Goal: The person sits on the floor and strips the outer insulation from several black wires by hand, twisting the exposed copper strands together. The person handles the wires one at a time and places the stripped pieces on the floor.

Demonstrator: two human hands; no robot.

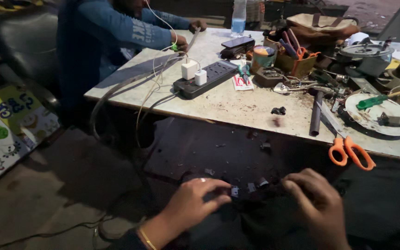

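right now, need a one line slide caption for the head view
Both hands, left hand and right hand, pinch small dark parts in the lap below a cluttered workbench.

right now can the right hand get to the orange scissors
Probably yes. The scissors lie at the table's near edge, just above the right hand, with nothing between them. The hand would first have to let go of the small dark parts.

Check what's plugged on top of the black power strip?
Two white chargers sit on the black power strip near its left end, white cables running off leftward. The other sockets look free. Surface beneath the chargers is covered.
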